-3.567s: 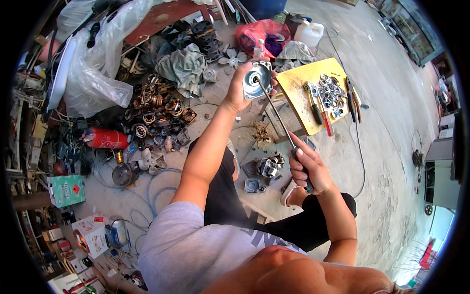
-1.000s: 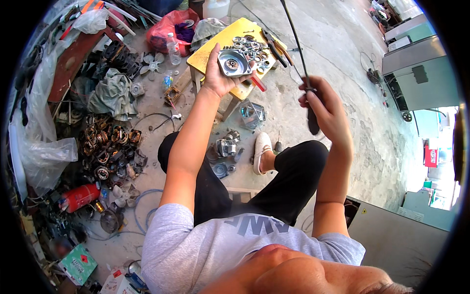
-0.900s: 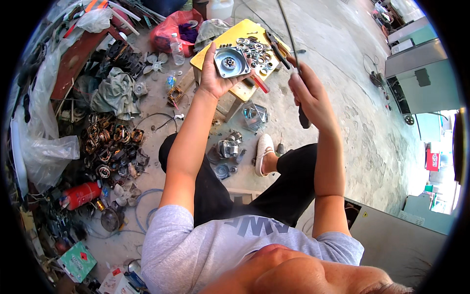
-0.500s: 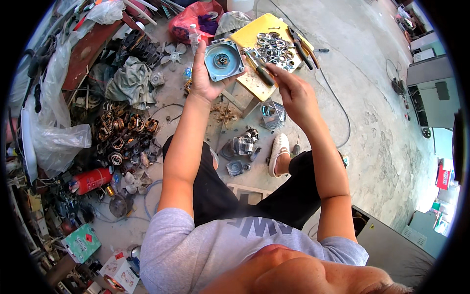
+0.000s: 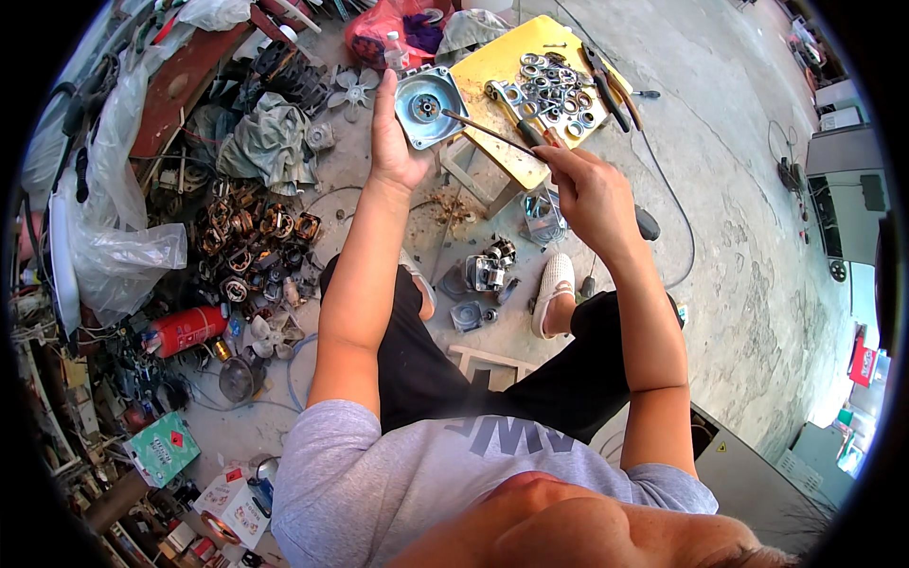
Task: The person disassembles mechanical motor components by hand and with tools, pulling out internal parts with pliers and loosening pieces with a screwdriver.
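Metal housing (image 5: 434,93) lay in the left grip (image 5: 397,149), beside the desk (image 5: 488,66); probably stiff and fairly light, it suited holding by its squared rim (image 5: 457,93). The right grip (image 5: 595,194) clasped a screwdriver (image 5: 492,134), tip near the hub (image 5: 425,107).

Grey T-shirt (image 5: 379,473), dark print (image 5: 516,439); black trousers (image 5: 587,364); pale shoe (image 5: 552,293), seemingly perforated.

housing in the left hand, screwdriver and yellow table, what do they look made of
Housing: probably cast metal, bluish grey; its rim catches a dull shine.
Screwdriver: likely a steel shaft, thin and straight; the dark handle could be plastic or rubber.
Table: perhaps painted wood; the flat yellow top leaves laminate possible.
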Tool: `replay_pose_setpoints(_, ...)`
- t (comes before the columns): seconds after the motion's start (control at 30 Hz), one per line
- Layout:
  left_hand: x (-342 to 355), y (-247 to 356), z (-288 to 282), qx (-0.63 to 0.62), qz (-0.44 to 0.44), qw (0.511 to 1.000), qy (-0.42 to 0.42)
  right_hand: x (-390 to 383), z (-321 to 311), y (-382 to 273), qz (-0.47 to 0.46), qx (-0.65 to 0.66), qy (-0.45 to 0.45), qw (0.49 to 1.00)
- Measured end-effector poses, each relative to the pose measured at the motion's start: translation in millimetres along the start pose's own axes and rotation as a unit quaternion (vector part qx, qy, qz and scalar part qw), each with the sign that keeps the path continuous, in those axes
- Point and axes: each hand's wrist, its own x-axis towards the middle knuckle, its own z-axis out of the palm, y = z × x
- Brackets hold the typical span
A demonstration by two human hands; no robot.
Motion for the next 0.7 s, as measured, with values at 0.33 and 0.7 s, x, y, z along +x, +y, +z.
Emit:
replay_pose_setpoints(0.33,-2,-7,4,0.076,0.046,0.996,0.005,0,3,-2,-0.021,-0.013,0.038,0.999)
replay_pose_setpoints(0.7,-2,-9,-2,0.089,-0.024,0.996,0.005,-2,11,2,0.001,0.004,0.006,1.0)
